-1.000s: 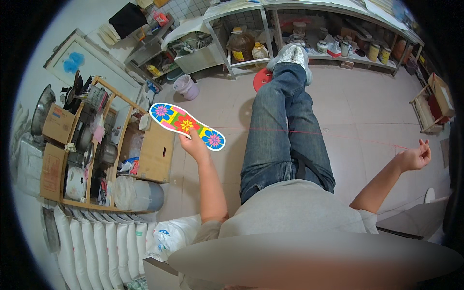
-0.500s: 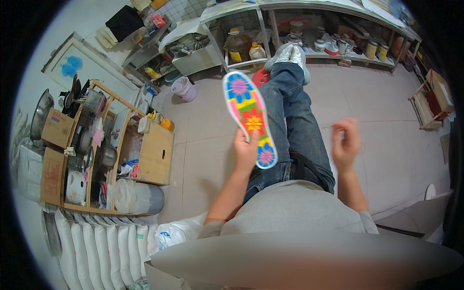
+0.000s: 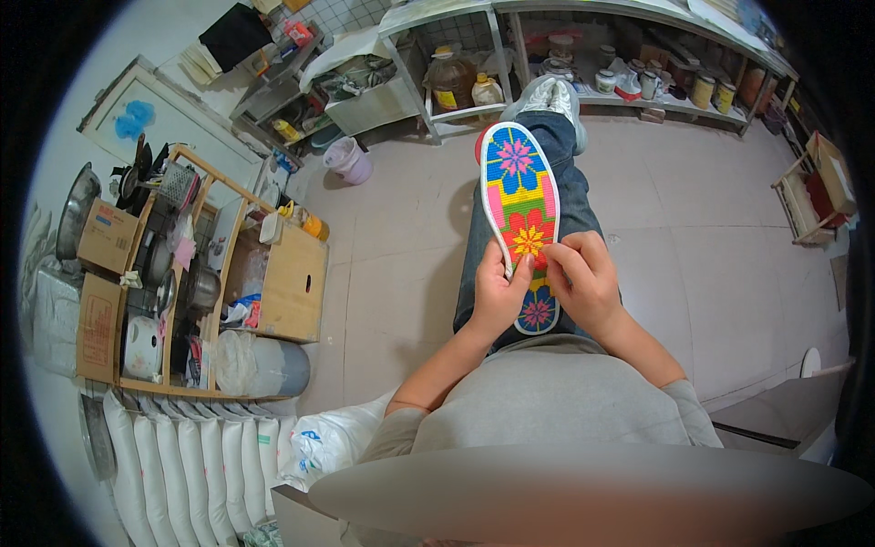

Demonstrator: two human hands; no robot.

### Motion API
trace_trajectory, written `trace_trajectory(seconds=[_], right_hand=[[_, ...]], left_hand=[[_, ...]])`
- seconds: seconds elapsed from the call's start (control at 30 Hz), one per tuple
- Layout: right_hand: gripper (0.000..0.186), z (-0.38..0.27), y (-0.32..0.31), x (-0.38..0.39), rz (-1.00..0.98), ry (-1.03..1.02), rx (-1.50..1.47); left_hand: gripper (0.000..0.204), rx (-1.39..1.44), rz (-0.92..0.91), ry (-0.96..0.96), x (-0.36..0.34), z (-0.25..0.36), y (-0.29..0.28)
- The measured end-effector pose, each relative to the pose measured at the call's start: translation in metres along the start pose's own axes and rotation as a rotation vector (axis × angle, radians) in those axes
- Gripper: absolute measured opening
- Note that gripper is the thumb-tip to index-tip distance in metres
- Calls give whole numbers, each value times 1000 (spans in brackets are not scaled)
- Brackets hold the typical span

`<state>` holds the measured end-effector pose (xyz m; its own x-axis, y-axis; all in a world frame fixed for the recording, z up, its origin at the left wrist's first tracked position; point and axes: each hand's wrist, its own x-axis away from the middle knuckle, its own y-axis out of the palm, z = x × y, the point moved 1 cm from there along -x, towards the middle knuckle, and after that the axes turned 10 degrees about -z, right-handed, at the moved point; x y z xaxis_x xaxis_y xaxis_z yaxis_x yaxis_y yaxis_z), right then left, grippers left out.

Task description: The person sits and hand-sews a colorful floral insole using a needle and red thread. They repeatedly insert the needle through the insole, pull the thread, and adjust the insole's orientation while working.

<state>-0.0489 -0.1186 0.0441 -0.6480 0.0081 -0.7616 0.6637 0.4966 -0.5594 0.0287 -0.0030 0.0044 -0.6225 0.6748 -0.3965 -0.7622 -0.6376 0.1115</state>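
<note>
A shoe insole [image 3: 520, 196] with a white edge and a bright cross-stitched flower pattern in blue, pink, yellow, green and red lies above my lap, its wider end pointing away from me. My left hand [image 3: 499, 294] grips its left edge near the middle, thumb on top of the pattern. At the right edge, my right hand [image 3: 586, 281] is closed in a pinch against the insole, close to the red and yellow flower. Whatever that pinch may hold is too small to see. Below the insole are my jeans [image 3: 579, 196], legs stretched forward with the shoes [image 3: 553, 98] crossed.
A wooden rack [image 3: 205, 301] with pans and boxes stands at left, beside stacked white sacks [image 3: 187, 465]. Ahead, a bench [image 3: 629, 108] holds jars and jugs. A lilac bin [image 3: 348, 162] sits on the tiled floor. At right is a small wooden stand [image 3: 811, 196].
The insole has moved right and turned more upright in my left hand. My right hand has come in from the right, apart from it before, and now touches the insole.
</note>
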Motion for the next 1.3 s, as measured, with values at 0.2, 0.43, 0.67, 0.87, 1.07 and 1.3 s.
trace_trajectory(seconds=[0.2,0.43,0.67,0.87,1.07,1.3], right_hand=[[25,0,0,0,7,-2,-2],[24,0,1,-1,4,-4,4],[23,0,2,0,-3,-6,-2],[24,0,1,-1,-26,-3,16],[25,-1,1,-3,-145,-54,95],[22,13,19,-10,-199,-105,95]], left_hand=[[31,-15,-16,17,0,2,0],[25,-4,33,22,0,1,2],[23,-41,26,29,0,3,3],[21,-55,37,23,0,0,2],[20,-501,115,76,1,0,1],[17,-663,141,20,2,-1,2]])
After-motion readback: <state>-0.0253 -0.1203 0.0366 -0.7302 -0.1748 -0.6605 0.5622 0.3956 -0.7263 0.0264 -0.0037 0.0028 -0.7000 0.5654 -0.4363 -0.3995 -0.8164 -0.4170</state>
